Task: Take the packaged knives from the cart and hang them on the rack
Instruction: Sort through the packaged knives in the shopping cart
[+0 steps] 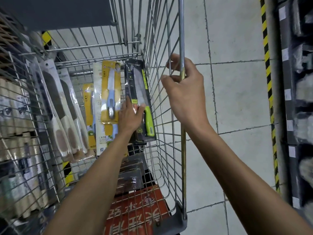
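Note:
I look down into a wire cart with several packaged knives in it. My left hand reaches inside and grips a black package holding a green-handled knife, thumb across its front, against the cart's right wall. Beside it stands a yellow package with a white-and-blue knife. Further left lie knives with beige handles in clear packs. My right hand grips the cart's top rail on the right side. The rack is not in view.
Dark flat packs and a red printed box lie at the cart's near end. Shelves with packaged goods stand left of the cart. A shelf edge and yellow-black floor tape run along the right. Tiled floor lies between.

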